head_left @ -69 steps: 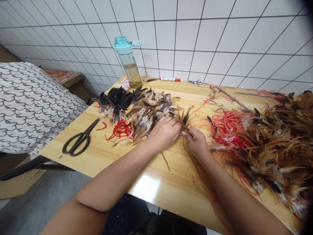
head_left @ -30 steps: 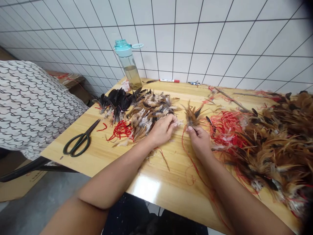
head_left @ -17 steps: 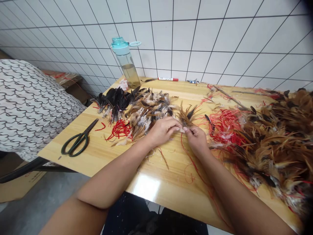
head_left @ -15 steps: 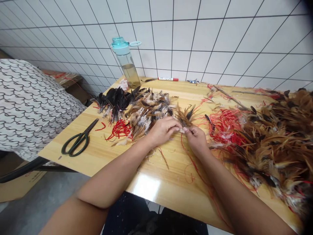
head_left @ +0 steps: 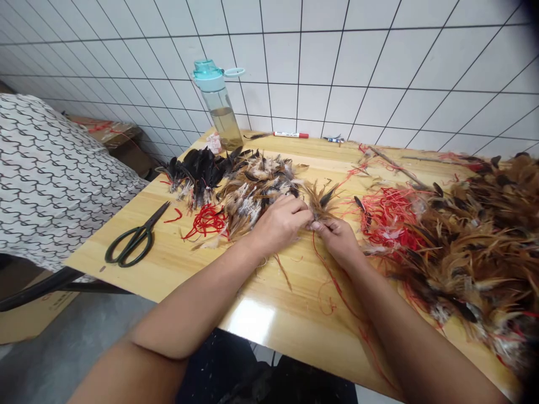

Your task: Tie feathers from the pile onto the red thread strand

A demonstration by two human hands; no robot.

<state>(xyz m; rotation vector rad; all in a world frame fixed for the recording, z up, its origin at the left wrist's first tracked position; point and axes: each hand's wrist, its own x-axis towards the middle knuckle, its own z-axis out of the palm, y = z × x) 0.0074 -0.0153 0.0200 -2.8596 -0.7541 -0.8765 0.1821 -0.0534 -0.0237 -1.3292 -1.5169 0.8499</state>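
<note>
Near the centre of my frame I see the right hand (head_left: 339, 240), thumb and fingers clamped on the base of a brown feather bunch (head_left: 322, 197) with tips fanned upward. The left hand (head_left: 283, 223) curls in at that base, fingers together; I cannot tell whether they grip it. Red thread (head_left: 329, 271) runs toward lower right. Scissors (head_left: 133, 240) lie at left, a feather heap (head_left: 475, 241) at right.
</note>
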